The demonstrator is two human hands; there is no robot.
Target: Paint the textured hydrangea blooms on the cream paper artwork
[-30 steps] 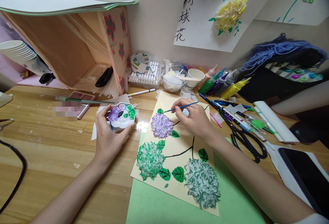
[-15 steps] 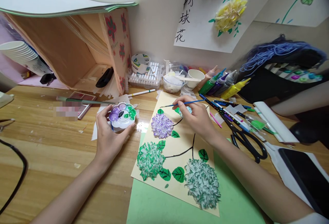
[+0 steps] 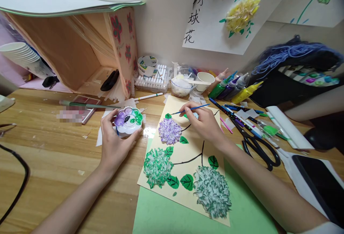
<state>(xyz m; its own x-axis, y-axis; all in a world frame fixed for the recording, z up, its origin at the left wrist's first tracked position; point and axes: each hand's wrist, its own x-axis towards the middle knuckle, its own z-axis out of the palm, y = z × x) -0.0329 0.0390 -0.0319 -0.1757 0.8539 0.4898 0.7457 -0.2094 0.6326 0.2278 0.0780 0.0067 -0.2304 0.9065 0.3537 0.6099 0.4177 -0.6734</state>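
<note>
My left hand [image 3: 114, 142] cups a white flower-shaped paint palette [image 3: 128, 120] with purple, black and green paint, resting on the wooden table. My right hand [image 3: 204, 122] pinches a thin blue paintbrush [image 3: 191, 109], its tip over the upper part of a cream sheet [image 3: 188, 149]. That sheet carries a purple paper flower [image 3: 169, 130], a green-edged flower [image 3: 157, 162], a pale green flower [image 3: 212, 191], black stems and green leaves. Under it lies a light green sheet [image 3: 166, 212].
Black scissors [image 3: 258, 146], pens and paint bottles [image 3: 233, 87] lie right of the sheet. A marker box [image 3: 153, 78], tape roll [image 3: 147, 65], bowl [image 3: 181, 86] and cup [image 3: 205, 80] stand at the wall. A cardboard box [image 3: 80, 51] is at the back left, a tablet [image 3: 319, 184] at right.
My right hand swung the brush slightly, tip shifting up and back over the top of the cream sheet. My left hand stayed on the palette.
</note>
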